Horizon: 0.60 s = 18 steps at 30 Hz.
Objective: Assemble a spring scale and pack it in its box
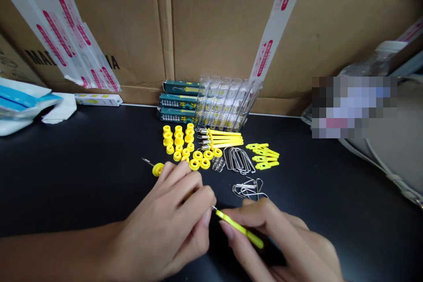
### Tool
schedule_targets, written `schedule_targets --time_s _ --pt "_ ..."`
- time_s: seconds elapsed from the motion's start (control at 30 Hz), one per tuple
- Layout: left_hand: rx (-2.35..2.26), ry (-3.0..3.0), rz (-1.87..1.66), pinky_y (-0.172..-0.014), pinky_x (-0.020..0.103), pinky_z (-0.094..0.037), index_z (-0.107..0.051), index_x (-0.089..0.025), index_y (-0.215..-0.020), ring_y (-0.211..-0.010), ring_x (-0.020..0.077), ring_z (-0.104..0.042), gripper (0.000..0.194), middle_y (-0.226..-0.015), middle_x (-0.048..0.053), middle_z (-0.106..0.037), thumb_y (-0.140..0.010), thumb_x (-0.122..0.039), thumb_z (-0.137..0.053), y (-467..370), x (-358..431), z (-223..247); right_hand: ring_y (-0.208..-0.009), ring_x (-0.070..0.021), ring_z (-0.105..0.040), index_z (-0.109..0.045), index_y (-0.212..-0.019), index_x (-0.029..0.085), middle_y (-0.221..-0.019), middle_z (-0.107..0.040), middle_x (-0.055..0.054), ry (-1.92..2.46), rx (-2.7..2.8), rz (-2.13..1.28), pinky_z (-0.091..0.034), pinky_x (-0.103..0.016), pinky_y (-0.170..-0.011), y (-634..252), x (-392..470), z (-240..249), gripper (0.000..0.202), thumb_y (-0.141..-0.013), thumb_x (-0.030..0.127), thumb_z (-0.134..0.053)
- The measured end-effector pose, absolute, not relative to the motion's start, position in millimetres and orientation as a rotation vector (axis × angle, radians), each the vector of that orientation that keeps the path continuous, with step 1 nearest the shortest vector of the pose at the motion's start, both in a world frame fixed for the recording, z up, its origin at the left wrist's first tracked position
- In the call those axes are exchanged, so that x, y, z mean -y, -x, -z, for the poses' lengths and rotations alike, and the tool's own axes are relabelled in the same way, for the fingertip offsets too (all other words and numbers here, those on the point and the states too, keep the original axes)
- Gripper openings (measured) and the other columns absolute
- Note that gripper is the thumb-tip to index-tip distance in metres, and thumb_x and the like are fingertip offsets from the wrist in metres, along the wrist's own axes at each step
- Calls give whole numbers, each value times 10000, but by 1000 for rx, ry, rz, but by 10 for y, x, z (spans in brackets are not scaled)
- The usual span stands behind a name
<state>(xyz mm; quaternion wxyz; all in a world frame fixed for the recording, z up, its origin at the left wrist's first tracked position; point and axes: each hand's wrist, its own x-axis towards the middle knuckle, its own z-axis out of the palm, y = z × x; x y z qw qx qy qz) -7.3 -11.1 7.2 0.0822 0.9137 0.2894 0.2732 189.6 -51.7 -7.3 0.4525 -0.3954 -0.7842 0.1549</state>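
Note:
My left hand (168, 224) is closed around a spring scale, whose body is hidden in my fingers. Its yellow cap (157, 169) and a thin metal hook (147, 161) stick out on the far left side. Between thumb and forefinger, my right hand (277, 238) pinches a flat yellow plastic tab (241, 228). A small metal tip (214, 208) shows between the tab's upper end and my left fingertips; whether it is joined to the tab I cannot tell. Just beyond my right hand lie several bent wire hooks (249, 188).
Behind my hands sit yellow caps and rings (179, 139), small springs (218, 164), wire loops (239, 161), yellow rods with metal ends (224, 139) and yellow tabs (265, 157). Clear tubes (224, 101) stand before green boxes (176, 100). A bag (386, 145) is at right.

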Motion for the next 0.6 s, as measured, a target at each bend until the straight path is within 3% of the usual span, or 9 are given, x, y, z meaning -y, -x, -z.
schedule_targets --time_s 0.3,0.6 --pt "-896 -2760 -795 -723 386 -345 -502 -183 -812 -774 209 -434 233 -811 20 -532 -915 -39 -351 66 117 -57 -546 -70 -662 -572 -947 242 -724 -693 68 1056 1926 -371 -521 -138 -565 -1891 542 68 158 -916 92 -609" --pt "-896 -2786 -857 -740 371 -385 -506 -183 -848 -767 201 -483 250 -808 20 -550 -951 -45 -325 50 116 -29 -658 -87 -707 -497 -1090 231 -854 -704 26 987 1984 -591 -546 -162 -628 -1868 472 81 176 -974 99 -492"
